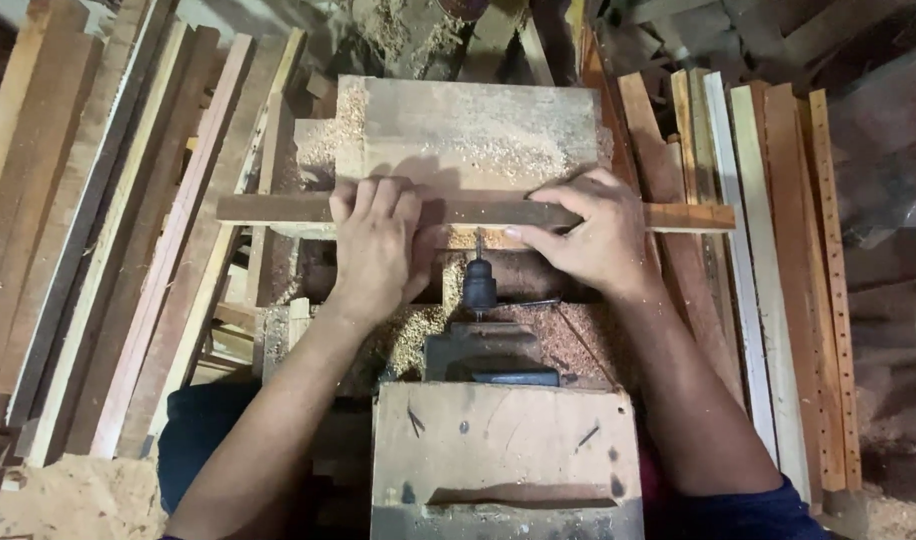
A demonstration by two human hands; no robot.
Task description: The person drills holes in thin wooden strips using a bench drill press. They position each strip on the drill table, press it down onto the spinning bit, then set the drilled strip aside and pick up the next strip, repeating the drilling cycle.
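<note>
Stacked planks point(108, 230) flank strip point(288, 208), drill chuck point(480, 285) facing.

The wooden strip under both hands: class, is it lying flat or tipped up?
Flat: the wooden strip lies crosswise on the sawdust-covered block, pressed by left hand and right hand.

The left hand point(376, 245) covers a stretch of the long narrow brown wooden strip point(478, 212), and the right hand point(590, 235) hides another, so the strip's face beneath the palms cannot be read. The tip of the dark metal drill chuck point(480, 283) meets the strip's near edge, and whether the bit has entered the wood cannot be told. The pale wooden box housing point(505, 455) is cut off by the bottom edge. Both forearms run out of frame below. The stacked wooden slats point(88, 230) at left are cropped by the picture's border.
</note>
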